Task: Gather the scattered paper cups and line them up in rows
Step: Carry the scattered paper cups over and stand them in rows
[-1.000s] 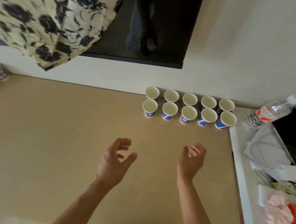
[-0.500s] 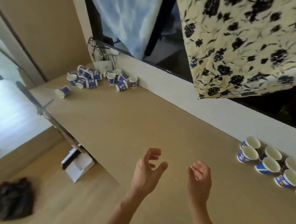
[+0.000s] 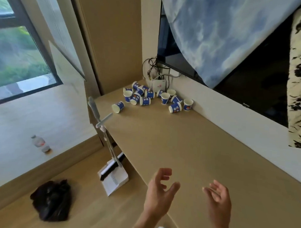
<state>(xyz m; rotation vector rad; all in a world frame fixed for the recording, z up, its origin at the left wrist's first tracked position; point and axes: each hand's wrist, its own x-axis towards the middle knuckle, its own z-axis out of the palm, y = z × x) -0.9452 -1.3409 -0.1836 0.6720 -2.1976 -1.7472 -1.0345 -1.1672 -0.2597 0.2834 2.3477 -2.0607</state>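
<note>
At the far corner of the counter (image 3: 179,150), the scattered paper cups (image 3: 144,101) lie heaped (some upright, most tipped; exact count unclear). Nearer, the left hand (image 3: 156,199) and right hand (image 3: 219,203) hover empty, fingers apart and loosely curled, apparently readied for gathering.

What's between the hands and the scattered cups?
Nothing visible. Bare countertop runs from the left hand and right hand to the scattered cups in the far corner; a broom handle leans at its left edge.
</note>
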